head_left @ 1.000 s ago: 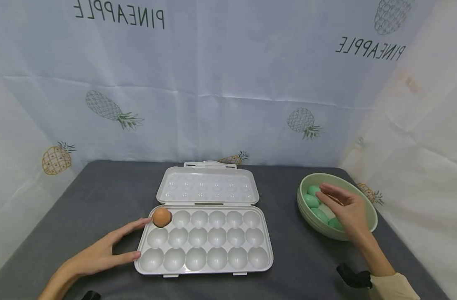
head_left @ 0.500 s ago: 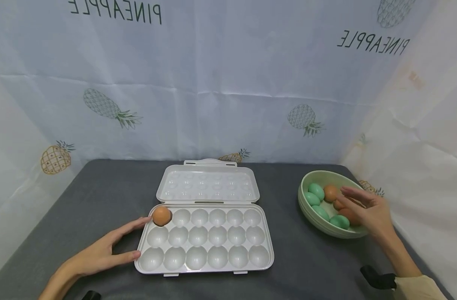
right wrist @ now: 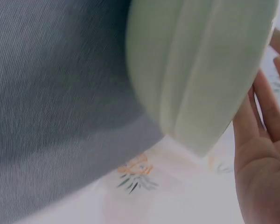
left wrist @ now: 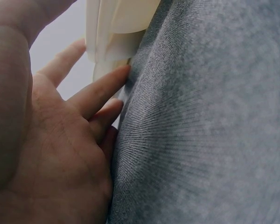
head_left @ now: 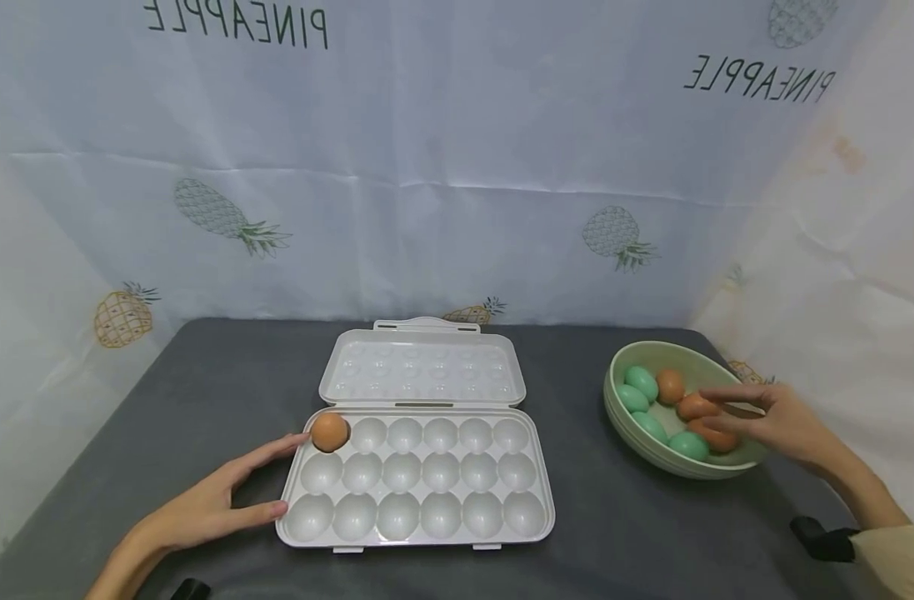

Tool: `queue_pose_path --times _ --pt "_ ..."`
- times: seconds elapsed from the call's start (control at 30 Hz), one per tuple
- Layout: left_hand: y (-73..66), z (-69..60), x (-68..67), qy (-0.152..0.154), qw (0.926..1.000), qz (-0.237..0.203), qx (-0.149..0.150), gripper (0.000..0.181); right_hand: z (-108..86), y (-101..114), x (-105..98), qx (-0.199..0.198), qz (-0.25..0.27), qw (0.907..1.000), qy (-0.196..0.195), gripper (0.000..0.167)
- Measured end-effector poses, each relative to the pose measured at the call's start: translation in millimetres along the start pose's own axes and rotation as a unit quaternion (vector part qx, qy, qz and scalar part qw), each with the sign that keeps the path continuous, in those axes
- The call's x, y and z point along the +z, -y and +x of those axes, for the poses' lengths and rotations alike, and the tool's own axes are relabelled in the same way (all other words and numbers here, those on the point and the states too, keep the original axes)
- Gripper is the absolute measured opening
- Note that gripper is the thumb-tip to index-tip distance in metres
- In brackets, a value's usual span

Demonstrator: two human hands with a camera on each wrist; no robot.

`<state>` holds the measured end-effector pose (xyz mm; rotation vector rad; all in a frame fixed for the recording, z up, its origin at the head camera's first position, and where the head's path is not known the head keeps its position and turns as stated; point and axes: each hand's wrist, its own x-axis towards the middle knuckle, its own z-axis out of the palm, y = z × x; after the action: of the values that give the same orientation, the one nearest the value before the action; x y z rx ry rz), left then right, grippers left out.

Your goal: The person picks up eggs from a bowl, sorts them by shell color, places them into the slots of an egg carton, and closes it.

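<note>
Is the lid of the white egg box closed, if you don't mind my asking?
No, the head view shows the lid folded back behind the white egg box, whose single orange egg sits uncovered.

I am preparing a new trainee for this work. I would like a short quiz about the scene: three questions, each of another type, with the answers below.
1. Multiple choice: which hand has its fingers over the bowl?
A) left
B) right
C) neither

2. True or false: the lid of the egg tray is open.

3. Counting: how many compartments are filled, and where in the head view?

Key:
1. B, the right hand.
2. True.
3. One: an orange egg sits in the back row, at the left end.
</note>
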<state>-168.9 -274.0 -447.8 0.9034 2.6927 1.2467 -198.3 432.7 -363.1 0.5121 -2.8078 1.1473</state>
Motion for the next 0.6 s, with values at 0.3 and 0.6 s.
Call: queue_pose_path --times 0.3,0.6 --pt "-0.5 -0.8 0.6 -0.003 1.0 0.004 -0.005 0.073 3.4 -14 -5 0.002 -0.1 0.9946 0.026 0.041" --pt "-0.3 -0.6 0.7 -0.006 1.0 0.004 -0.005 0.073 6.5 -20 3 -0.034 -0.155 0.9868 0.029 0.037"
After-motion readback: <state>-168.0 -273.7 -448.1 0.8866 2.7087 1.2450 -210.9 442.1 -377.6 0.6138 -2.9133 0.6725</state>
